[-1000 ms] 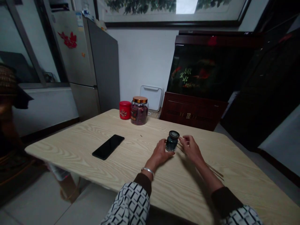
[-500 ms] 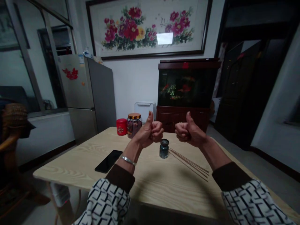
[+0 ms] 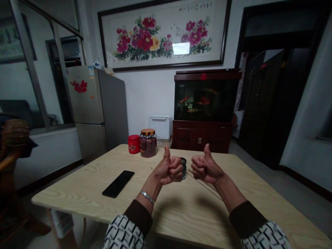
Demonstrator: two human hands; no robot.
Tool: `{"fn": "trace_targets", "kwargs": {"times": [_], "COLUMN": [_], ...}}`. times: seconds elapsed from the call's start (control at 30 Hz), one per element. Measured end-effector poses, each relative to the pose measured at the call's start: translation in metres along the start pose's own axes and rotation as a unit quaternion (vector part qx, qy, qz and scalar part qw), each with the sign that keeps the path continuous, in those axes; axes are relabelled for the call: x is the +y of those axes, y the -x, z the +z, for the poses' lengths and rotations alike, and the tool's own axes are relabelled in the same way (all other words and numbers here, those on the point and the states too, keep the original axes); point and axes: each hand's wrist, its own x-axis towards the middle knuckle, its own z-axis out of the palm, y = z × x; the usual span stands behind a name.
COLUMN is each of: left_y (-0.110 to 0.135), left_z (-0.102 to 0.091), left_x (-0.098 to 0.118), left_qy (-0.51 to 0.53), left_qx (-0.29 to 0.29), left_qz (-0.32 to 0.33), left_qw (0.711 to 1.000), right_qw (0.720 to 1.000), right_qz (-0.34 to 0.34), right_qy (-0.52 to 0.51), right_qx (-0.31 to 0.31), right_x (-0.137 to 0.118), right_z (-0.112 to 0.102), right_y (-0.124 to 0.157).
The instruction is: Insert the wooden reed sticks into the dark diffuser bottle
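1. Both hands up over the table, and here it is: the left hand [image 3: 167, 170] and the right hand [image 3: 206, 169] are clenched into fists, thumbs straight up, gripping nothing!
2. Right between them, partly hidden behind the left fist, a small dark glass jar [image 3: 184, 168] stands upright on the pale wood-grain table [image 3: 64, 197].
3. Thin sticks [image 3: 204, 183] lie just right of that jar, below the right hand.
4. Over to the left, a black smartphone [image 3: 118, 184] lies flat, and farther back a red tin [image 3: 134, 144] sits beside a glass jar of dried petals [image 3: 148, 144].

Dark teal jar [image 3: 184, 172], black lid [image 3: 183, 160]
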Motion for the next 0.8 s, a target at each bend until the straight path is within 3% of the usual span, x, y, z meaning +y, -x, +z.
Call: {"fn": "trace_targets", "kwargs": {"times": [0.3, 0.37, 0.43, 0.5, 0.6, 0.63, 0.7, 0.8], "left_y": [-0.014, -0.016, -0.019, -0.025, -0.041, -0.048, -0.063, -0.082], "left_z": [-0.034, -0.046, -0.061, -0.079, -0.103, -0.110, -0.119, -0.128], "left_x": [-0.008, -0.014, -0.025, -0.041, -0.079, -0.093, -0.120, -0.147], "left_qy": [0.001, -0.004, -0.016, -0.057, -0.198, -0.242, -0.293, -0.349], "left_qx": [-0.006, 0.003, 0.045, 0.150, 0.335, 0.355, 0.336, 0.306], "left_qz": [0.002, 0.009, 0.023, 0.042, 0.046, 0.042, 0.057, 0.074], "left_qw": [1.000, 1.000, 0.999, 0.986, 0.920, 0.902, 0.893, 0.883], "right_qw": [1.000, 0.995, 0.966, 0.882, 0.702, 0.657, 0.590, 0.524], "right_qz": [0.015, 0.029, 0.037, 0.033, 0.052, 0.074, 0.126, 0.184], "right_qy": [0.017, 0.068, 0.190, 0.379, 0.627, 0.679, 0.747, 0.806], "right_qx": [0.014, 0.066, 0.169, 0.278, 0.333, 0.321, 0.278, 0.205], "right_x": [0.005, 0.012, 0.021, 0.033, 0.045, 0.047, 0.048, 0.045], "right_z": [-0.029, -0.038, -0.050, -0.063, -0.079, -0.082, -0.086, -0.085], "right_y": [-0.011, -0.016, -0.023, -0.034, -0.053, -0.059, -0.072, -0.091]}}
